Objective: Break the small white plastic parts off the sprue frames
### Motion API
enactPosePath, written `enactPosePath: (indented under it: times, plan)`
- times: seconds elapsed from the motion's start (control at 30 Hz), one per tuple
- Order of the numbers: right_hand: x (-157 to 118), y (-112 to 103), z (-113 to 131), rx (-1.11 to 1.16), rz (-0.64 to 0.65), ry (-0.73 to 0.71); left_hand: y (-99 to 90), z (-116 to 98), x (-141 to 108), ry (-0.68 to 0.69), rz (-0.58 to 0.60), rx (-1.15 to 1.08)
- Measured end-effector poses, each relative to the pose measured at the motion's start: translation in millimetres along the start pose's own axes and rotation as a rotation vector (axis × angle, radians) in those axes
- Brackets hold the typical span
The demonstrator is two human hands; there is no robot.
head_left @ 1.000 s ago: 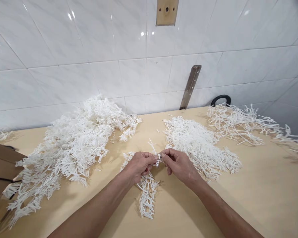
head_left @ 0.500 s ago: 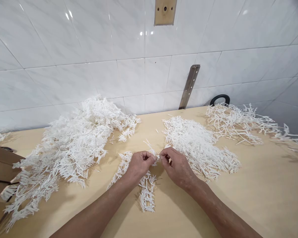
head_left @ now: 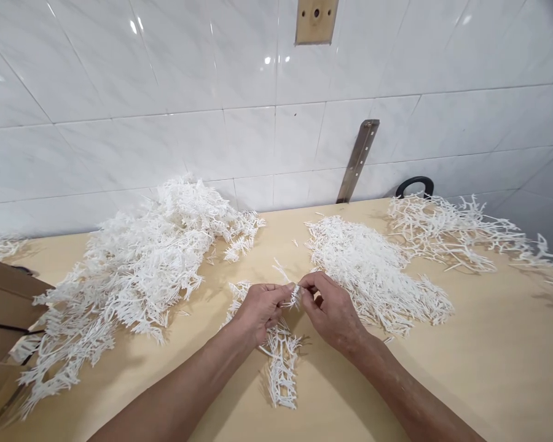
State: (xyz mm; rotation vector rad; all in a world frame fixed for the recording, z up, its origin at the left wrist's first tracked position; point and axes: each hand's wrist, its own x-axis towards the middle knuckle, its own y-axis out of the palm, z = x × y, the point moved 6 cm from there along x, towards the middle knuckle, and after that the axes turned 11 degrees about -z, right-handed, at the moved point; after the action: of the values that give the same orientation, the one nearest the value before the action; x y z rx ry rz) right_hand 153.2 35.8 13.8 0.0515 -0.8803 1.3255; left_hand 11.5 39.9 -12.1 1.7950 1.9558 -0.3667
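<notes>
Near the middle of the table, my left hand (head_left: 261, 309) pinches a small white branched plastic piece (head_left: 295, 297) between thumb and fingertips. My right hand (head_left: 328, 307) is closed at the right side of that piece, its fingertips at the spiky ends; what exactly they grip is too small to tell. A strip of white branched pieces (head_left: 283, 368) hangs or lies below my left hand, and more of it shows behind the left wrist. To the right lies a dense pile of small white pieces (head_left: 364, 264).
A big white tangled heap (head_left: 152, 258) covers the table's left side. Larger white branched pieces (head_left: 442, 230) lie at the back right, by a black ring (head_left: 415, 183). A metal bracket (head_left: 358, 161) leans against the tiled wall. A cardboard box (head_left: 9, 307) stands far left.
My left hand has turned slightly, and the small piece shows more between the fingertips. The strip below has shifted right and nearer. The whole view has moved a little.
</notes>
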Motion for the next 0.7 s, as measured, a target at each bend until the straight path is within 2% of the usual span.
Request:
enactPosePath:
  times: [0.17,0.3,0.5,0.63,0.7]
  plan:
    - [0,0,7,0.025,0.002,-0.052,1.5,7,-2,-0.103,-0.011,-0.084]
    - [0,-3,7,0.043,-0.015,-0.046,6.5,12,-2,-0.113,-0.003,-0.21]
    - [0,-4,2,-0.026,-0.021,-0.074,9.4,10,-7,-0.025,-0.04,-0.263]
    - [-3,-1,-1,-0.1,0.014,-0.062,3.0,6,-8,0.041,-0.145,-0.161]
    - [-4,1,-3,-0.123,0.033,-0.044,-2.1,1,-6,0.123,-0.203,-0.069]
